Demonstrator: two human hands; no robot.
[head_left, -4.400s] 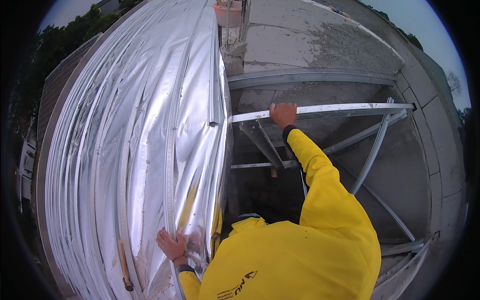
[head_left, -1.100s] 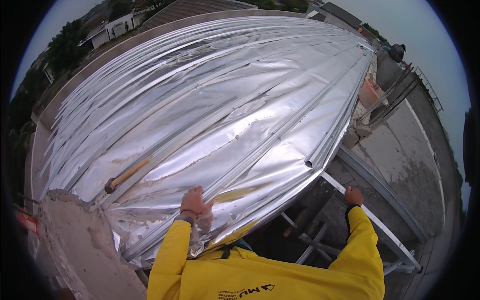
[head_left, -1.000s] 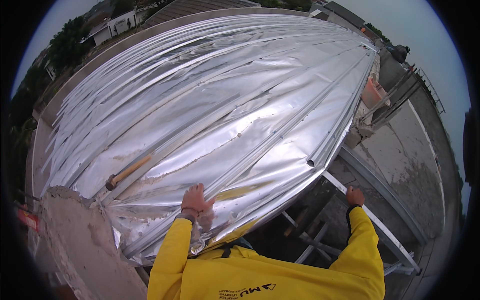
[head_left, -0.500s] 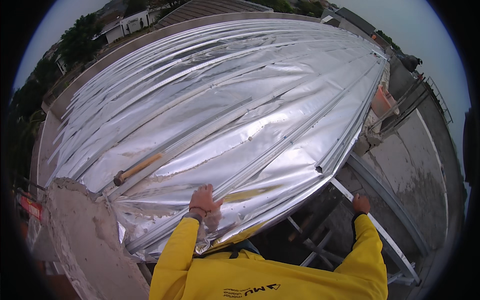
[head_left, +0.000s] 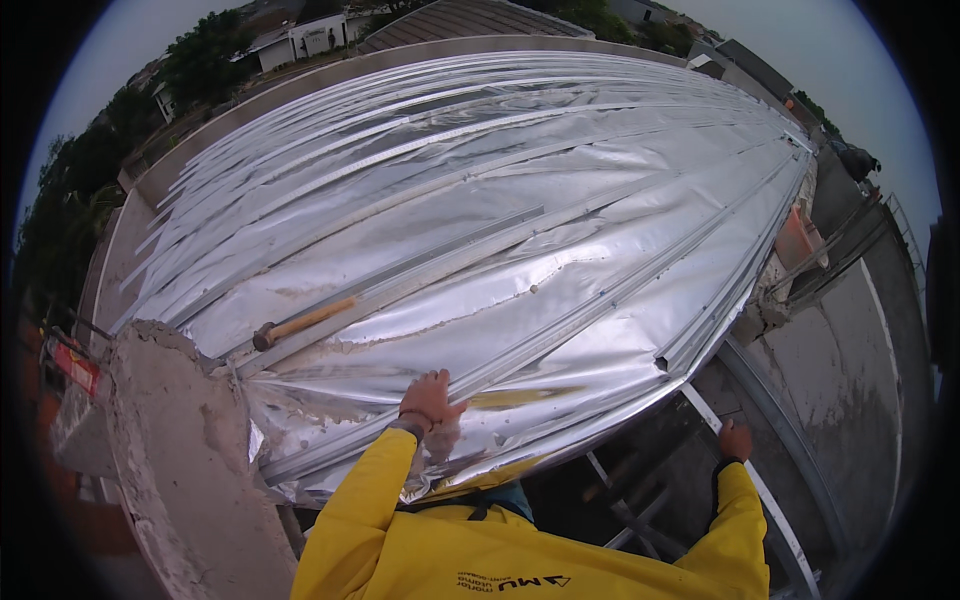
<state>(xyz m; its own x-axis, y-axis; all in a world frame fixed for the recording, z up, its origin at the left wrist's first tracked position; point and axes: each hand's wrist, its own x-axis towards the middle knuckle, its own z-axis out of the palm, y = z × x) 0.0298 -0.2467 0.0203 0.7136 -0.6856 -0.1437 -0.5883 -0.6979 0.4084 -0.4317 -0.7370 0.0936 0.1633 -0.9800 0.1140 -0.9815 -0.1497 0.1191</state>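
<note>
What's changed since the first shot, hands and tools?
View swung left and up, over more of the foil roof. No visible grab or release. Left hand still on the batten, right hand still on the metal beam, hammer still lying on the roof.

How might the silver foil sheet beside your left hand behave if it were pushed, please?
The silver foil sheet would probably be floppy, since it lies creased and rippled between the metal battens. It may be slippery, judging by its glossy surface, which mirrors the yellow jacket. It might crumple rather than slide away, as the battens lie across it.
</note>
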